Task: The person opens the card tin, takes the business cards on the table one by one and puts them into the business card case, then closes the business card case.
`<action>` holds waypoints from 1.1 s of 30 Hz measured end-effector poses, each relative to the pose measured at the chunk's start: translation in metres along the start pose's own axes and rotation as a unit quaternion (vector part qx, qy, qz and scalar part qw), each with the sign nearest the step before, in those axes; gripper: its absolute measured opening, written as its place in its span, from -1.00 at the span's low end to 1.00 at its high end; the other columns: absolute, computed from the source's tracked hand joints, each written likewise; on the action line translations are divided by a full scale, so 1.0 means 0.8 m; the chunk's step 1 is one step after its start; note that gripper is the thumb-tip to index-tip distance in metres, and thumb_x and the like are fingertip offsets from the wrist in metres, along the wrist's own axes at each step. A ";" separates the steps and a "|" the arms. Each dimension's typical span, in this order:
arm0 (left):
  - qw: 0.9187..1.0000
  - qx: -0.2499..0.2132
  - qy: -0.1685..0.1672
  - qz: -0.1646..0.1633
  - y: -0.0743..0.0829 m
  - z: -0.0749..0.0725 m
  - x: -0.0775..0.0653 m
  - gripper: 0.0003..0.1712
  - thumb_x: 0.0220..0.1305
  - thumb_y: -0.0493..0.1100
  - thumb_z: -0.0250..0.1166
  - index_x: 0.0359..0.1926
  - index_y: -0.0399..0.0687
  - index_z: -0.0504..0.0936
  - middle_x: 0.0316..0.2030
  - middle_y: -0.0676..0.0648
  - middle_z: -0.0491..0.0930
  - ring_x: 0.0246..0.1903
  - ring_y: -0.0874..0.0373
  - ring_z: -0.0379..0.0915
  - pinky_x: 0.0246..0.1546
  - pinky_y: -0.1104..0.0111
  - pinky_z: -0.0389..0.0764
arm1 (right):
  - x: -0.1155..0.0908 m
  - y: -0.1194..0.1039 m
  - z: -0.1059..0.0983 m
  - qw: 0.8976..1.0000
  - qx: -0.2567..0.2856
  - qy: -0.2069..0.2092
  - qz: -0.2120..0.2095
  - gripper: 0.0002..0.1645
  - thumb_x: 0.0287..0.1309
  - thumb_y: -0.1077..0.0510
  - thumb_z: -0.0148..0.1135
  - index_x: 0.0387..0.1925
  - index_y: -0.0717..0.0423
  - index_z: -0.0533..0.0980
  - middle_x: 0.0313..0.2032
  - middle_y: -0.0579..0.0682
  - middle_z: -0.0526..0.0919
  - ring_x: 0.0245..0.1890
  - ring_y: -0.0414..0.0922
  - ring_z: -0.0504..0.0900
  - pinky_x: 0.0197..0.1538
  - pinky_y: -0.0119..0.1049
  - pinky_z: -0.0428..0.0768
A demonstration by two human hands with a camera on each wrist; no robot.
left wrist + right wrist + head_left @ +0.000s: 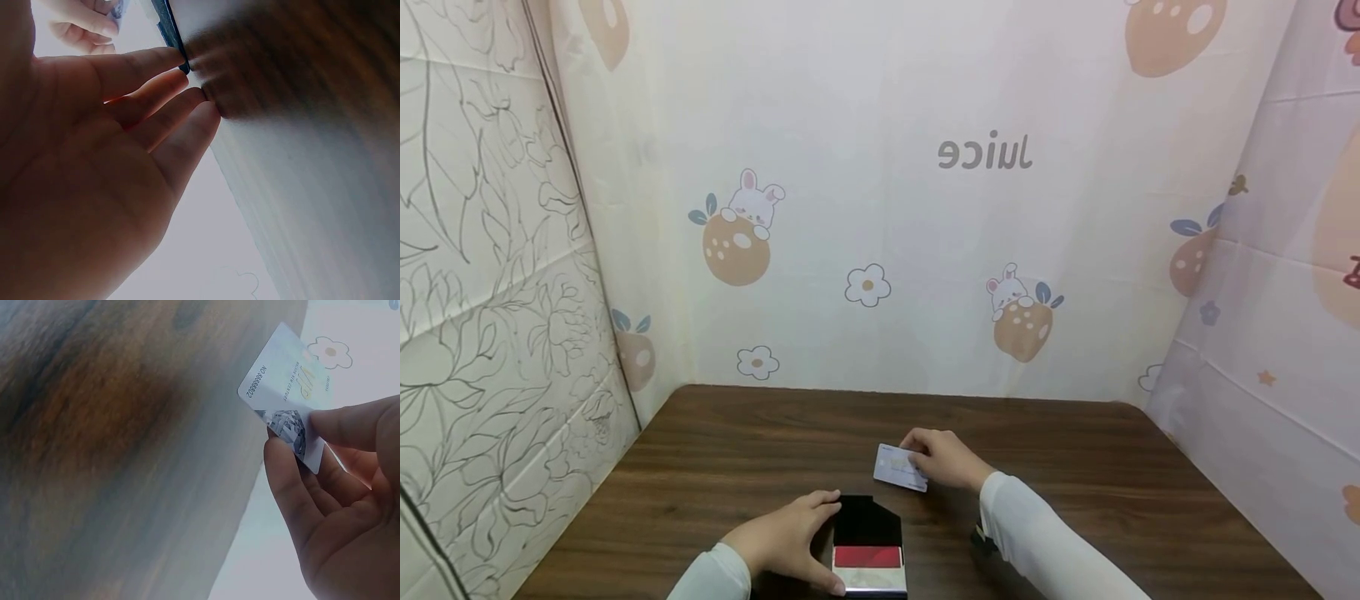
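Note:
In the head view my right hand (951, 460) pinches a white card (895, 467) by its right end, above the table. The right wrist view shows thumb and fingers of the right hand (344, 481) on the card (281, 381), which carries "VIP" lettering, a number and a grey diamond picture. An open black card case (868, 525) lies near the table's front, with a red card (867, 557) and a pale strip in its lower half. At the case's left side, my left hand (790, 537) touches it with thumb and fingertips, fingers nearly straight.
The case lies on a dark wood-grain table (737, 442). Behind it hangs a pale curtain (880, 208) printed with rabbits and fruit, and a floral sheet (497, 250) is on the left. A small dark object (981, 540) shows beside the right sleeve.

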State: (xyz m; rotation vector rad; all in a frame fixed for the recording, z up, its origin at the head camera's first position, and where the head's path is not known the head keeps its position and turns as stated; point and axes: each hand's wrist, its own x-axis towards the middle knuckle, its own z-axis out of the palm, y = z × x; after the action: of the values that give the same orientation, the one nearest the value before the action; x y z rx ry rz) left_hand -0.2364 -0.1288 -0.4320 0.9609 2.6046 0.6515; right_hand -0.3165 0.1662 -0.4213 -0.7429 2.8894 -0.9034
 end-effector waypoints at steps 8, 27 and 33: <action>1.000 0.001 0.001 0.005 0.000 0.001 0.000 0.11 -0.01 0.30 0.55 0.38 -0.29 0.38 0.44 -0.17 0.22 0.36 -0.07 0.23 0.23 0.14 0.43 | -0.008 -0.008 -0.005 1.000 0.015 -0.006 -0.011 -0.85 0.38 0.28 0.18 -0.10 0.03 0.60 -0.32 -0.16 0.59 -0.32 -0.18 0.50 -0.22 -0.23 0.55; 1.000 0.005 0.001 0.002 -0.003 0.002 0.003 0.15 -0.03 0.35 0.53 0.40 -0.28 0.37 0.44 -0.17 0.23 0.36 -0.06 0.22 0.26 0.11 0.40 | -0.030 -0.061 0.002 0.991 0.056 -0.098 -0.066 -0.91 0.37 0.22 0.23 -0.19 -0.03 0.61 -0.39 -0.24 0.61 -0.41 -0.31 0.52 -0.30 -0.37 0.54; 1.000 0.008 0.003 0.003 -0.003 0.002 0.003 0.14 -0.03 0.33 0.54 0.40 -0.28 0.37 0.44 -0.17 0.23 0.36 -0.09 0.22 0.26 0.11 0.40 | -0.033 -0.069 0.010 0.988 0.068 -0.120 -0.071 -0.91 0.37 0.23 0.22 -0.17 -0.01 0.59 -0.41 -0.24 0.59 -0.44 -0.34 0.50 -0.32 -0.42 0.53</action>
State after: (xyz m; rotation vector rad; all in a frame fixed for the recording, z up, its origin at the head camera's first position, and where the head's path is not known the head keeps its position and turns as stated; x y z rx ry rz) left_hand -0.2386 -0.1286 -0.4348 0.9734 2.6170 0.6368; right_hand -0.2675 0.1342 -0.4012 -0.9809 2.5657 -0.9394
